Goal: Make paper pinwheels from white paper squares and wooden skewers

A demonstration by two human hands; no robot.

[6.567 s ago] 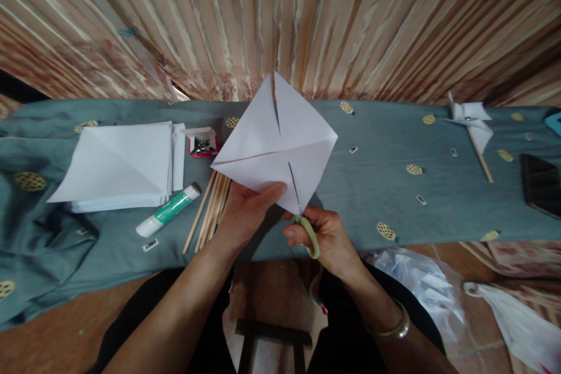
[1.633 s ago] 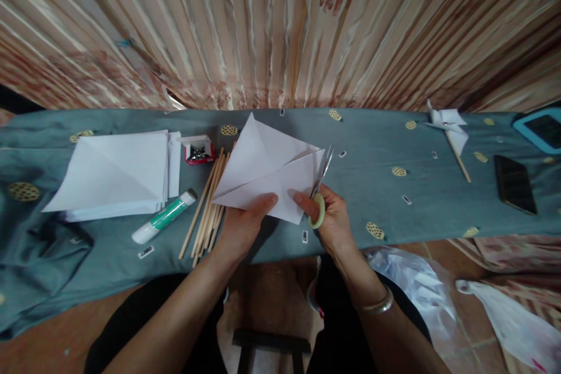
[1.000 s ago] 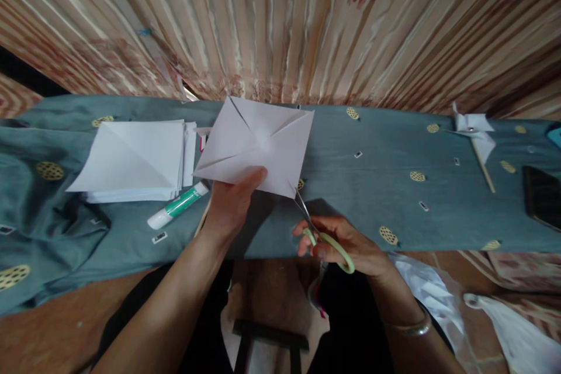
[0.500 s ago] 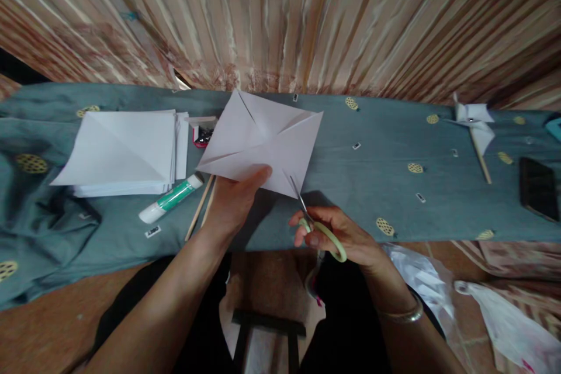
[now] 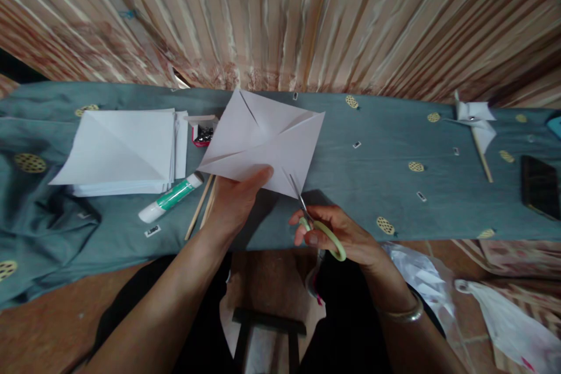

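Observation:
A square sheet of white paper is held up over the cloth, with slits running from its corners toward the middle. My left hand grips its near edge, thumb on top and fingers hidden underneath. In my right hand are scissors with pale green handles. Their blades are at the paper's near right corner, one on top of the sheet, along a cut line there. Left of the paper lie a small red box of dark metallic bits and thin wooden sticks.
A stack of white paper and a green-and-white glue stick lie on the left of the teal cloth. To the right are a paper pinwheel on a stick and a dark phone. A pleated curtain hangs behind. Plastic bags lie on the floor.
Almost nothing differs. The view has shifted very slightly; both hands, the paper and the scissors keep the same positions relative to each other.

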